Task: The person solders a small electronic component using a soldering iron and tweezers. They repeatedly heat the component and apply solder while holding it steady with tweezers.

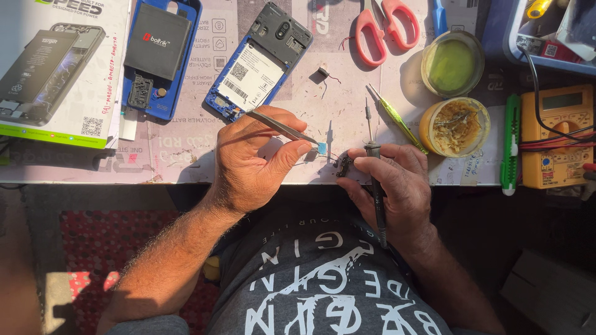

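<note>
Head view: the left hand (251, 158) pinches metal tweezers (279, 127) on a small blue part (321, 147), while the right hand (397, 186) grips a soldering iron (374, 180). Beyond the left fingers (298, 149) lies an open blue phone (257, 62) with a white rectangular label; a green-edged box (59, 68) sits far left on the desk (186, 155).

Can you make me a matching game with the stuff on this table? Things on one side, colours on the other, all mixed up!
Things:
1. scissors
2. meter
3. opened phone
4. cutter

Colours:
A. green
B. blue case
C. red handles
D. yellow

Pairs: 1-C, 2-D, 3-B, 4-A

Extra: the left hand pinches tweezers, and the right hand holds a soldering iron.
</note>
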